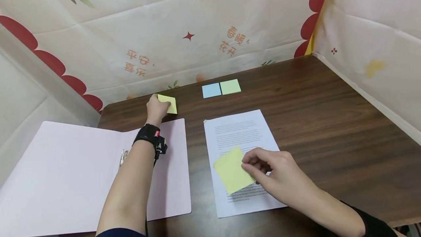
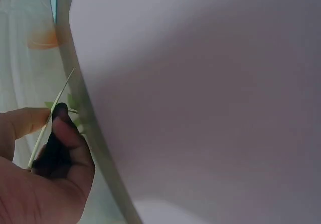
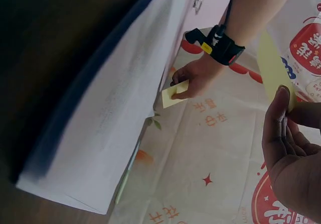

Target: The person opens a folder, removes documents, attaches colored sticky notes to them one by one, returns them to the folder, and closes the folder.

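Note:
My left hand (image 1: 156, 108) reaches over the top of the pink folder and pinches a pad of yellow sticky notes (image 1: 173, 107) between thumb and fingers. In the left wrist view the pad (image 2: 42, 136) shows edge-on. Thumb and forefinger of my right hand (image 1: 276, 169) pinch a single yellow sticky note (image 1: 231, 171) by its right edge. That note is in front of a printed sheet of paper (image 1: 241, 127) and covers part of its text. From the right wrist view the same note (image 3: 271, 66) stands up from the fingertips.
An open pink folder (image 1: 65, 178) with a metal clip (image 1: 123, 156) lies at the left, partly under my left forearm. Blue sticky notes (image 1: 211, 90) and green sticky notes (image 1: 231, 87) sit side by side at the back of the wooden table (image 1: 335, 131). A printed cloth (image 1: 164, 28) hangs behind.

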Demonstrator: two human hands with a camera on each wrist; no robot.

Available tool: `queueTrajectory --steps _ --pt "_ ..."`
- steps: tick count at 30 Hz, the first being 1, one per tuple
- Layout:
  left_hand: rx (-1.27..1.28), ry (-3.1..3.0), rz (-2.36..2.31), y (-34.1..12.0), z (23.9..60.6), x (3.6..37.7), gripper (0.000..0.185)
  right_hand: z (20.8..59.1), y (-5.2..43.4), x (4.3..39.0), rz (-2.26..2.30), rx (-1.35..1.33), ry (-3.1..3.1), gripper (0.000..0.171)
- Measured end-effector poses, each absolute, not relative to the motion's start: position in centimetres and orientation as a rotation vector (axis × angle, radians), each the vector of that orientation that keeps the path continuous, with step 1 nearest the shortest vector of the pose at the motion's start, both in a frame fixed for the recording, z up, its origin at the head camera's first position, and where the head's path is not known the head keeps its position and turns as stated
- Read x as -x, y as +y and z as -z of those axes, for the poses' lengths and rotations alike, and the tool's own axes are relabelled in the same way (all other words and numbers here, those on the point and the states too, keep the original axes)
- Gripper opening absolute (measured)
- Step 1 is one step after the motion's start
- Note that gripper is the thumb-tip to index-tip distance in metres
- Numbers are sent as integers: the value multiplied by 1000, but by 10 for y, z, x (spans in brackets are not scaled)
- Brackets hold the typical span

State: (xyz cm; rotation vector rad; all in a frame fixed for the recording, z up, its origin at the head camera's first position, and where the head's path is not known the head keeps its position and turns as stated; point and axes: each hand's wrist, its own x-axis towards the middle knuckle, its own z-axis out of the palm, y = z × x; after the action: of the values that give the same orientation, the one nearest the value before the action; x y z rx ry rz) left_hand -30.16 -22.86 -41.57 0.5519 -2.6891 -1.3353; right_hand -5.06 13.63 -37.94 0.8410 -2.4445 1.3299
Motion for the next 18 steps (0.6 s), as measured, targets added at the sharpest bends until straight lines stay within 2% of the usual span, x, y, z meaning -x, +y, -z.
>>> queueTrajectory --steps 4,11,14,18 --pt "-579 -2738 1282 -230 419 304 61 383 137 51 -1301 -834 -2506 22" --pt "-559 -2938 770 -230 397 287 63 386 138 55 -1207 -799 -2579 18" --pt "-420 -2970 710 -223 381 273 63 386 140 59 -1161 -761 -2684 11" --pt "-25 -3026 760 -194 364 232 49 390 140 66 -1123 -692 -2827 5"
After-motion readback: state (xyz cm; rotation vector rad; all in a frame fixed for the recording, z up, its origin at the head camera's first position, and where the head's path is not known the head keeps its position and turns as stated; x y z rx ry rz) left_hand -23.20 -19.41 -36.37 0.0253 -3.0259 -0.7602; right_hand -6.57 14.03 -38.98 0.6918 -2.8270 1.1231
